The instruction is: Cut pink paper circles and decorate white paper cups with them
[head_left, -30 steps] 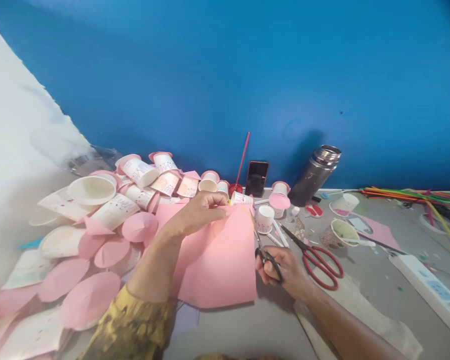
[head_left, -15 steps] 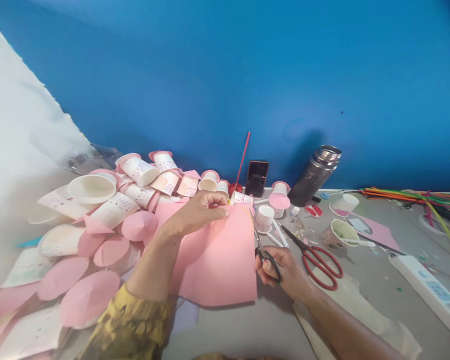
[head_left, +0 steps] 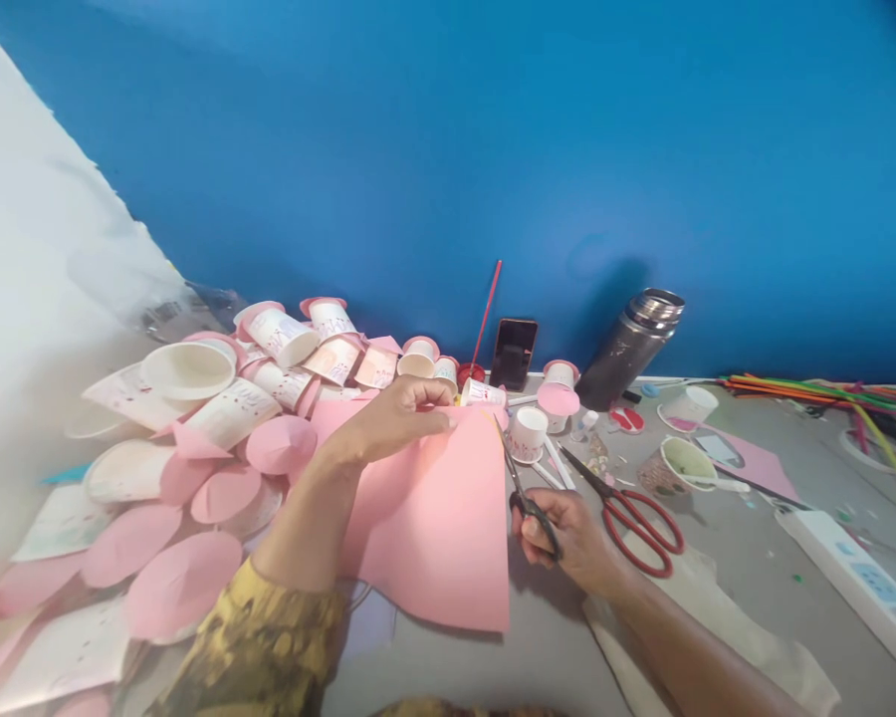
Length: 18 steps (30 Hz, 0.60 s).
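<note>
My left hand (head_left: 395,423) pinches the top edge of a pink paper sheet (head_left: 437,523) and holds it up off the grey table. My right hand (head_left: 567,538) grips black-handled scissors (head_left: 527,498), fingers through the loops. The blades point up along the sheet's right edge, near its upper corner. A yellow patterned sleeve (head_left: 258,647) covers my left forearm.
A heap of paper cups with pink paper discs (head_left: 216,428) fills the left side. Red-handled scissors (head_left: 627,513) lie right of my hand. Behind stand a steel flask (head_left: 627,344), a phone (head_left: 514,352) and small cups (head_left: 527,433). Coloured sticks (head_left: 828,390) and a white power strip (head_left: 855,573) lie at the right.
The pink sheet's lower edge has dropped a little toward me. Both hands stay nearly where they were; the view has shifted slightly.
</note>
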Motion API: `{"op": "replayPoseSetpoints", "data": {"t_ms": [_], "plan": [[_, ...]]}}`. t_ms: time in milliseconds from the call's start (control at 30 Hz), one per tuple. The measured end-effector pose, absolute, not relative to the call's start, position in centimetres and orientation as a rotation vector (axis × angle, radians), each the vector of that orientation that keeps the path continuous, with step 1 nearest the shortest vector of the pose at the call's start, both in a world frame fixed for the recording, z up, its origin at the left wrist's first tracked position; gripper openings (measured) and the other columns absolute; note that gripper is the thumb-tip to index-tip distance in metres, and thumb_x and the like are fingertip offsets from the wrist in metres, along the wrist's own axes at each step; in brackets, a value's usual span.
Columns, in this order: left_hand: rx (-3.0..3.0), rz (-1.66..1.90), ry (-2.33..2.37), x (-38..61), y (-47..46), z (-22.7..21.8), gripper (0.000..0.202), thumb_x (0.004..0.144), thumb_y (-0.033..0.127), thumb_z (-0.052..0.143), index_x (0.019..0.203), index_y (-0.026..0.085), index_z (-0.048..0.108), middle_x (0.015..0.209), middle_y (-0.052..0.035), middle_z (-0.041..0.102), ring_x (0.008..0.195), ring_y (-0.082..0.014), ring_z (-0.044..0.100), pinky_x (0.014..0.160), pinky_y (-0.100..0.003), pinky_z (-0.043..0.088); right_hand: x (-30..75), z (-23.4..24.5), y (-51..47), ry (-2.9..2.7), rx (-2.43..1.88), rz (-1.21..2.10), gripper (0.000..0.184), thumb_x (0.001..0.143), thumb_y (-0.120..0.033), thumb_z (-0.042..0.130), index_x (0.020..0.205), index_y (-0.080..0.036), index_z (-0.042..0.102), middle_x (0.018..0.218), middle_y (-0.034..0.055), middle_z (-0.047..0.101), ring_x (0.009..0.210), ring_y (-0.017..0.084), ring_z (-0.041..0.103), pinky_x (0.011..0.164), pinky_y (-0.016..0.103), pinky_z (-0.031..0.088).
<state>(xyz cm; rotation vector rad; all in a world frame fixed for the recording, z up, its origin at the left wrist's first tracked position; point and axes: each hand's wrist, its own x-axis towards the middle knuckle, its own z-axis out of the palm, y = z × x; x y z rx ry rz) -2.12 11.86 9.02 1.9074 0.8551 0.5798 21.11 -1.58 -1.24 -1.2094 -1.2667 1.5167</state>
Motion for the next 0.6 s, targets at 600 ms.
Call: {"op": "replayPoseSetpoints", "data": {"t_ms": [600], "plan": [[1.972,0.556,0.825,-2.5,12.0,9.0,0.015,0.078,0.029,0.063,0.069,0.018,0.058,0.069,0.0043,0.049,0.068,-0.0116,0.042,0.063,-0.027,0.031,22.5,0.4,-1.5,-1.374,-1.294,1.51,0.049,0.072,-0.061,0.078,0.06,-0.02,0.054,0.049,-0.0029,0.052,0.042,0.008,0.04,0.04,0.02,0.029]]}}
